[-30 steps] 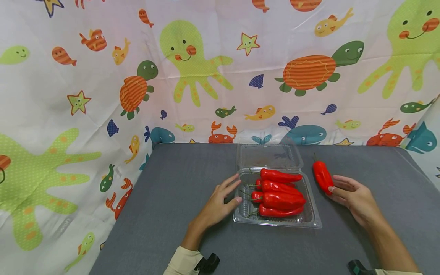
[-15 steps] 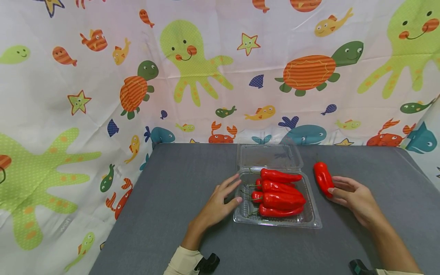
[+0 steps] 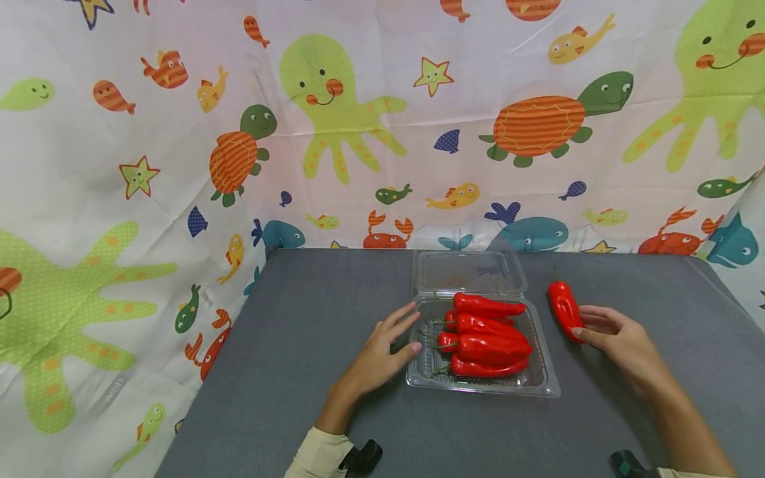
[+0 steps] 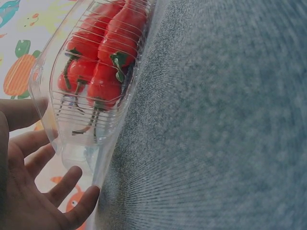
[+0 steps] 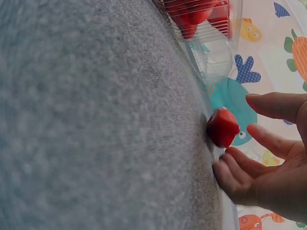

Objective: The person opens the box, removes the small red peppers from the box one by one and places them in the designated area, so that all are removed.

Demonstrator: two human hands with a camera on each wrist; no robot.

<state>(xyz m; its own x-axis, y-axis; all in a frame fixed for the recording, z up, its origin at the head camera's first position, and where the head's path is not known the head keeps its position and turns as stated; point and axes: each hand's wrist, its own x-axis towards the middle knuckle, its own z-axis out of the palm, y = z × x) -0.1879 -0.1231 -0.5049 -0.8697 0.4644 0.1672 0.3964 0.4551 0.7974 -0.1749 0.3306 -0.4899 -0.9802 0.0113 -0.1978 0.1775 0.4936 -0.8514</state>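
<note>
Several red peppers [image 3: 490,349] with thin green stems lie side by side in a clear plastic container [image 3: 542,372]. My left hand [image 3: 382,348] is at the container's left side, fingers spread and fingertips right at the rim. In the left wrist view the peppers [image 4: 105,86] show through the ribbed wall. One more red pepper [image 3: 564,309] lies on the table to the right of the container, stem end away from me. Beside its near end is my right hand [image 3: 618,342]. In the right wrist view the thumb and fingers are spread around that pepper's tip [image 5: 223,128], not gripping it.
The container's clear lid [image 3: 469,272] is folded back flat toward the far edge of the grey table [image 3: 311,318]. Behind the table hangs a white cloth [image 3: 370,219] printed with sea animals.
The single pepper has shifted slightly to the right and toward me, its stem showing more plainly now. My right hand has moved a little with it; the left hand has stayed still.
</note>
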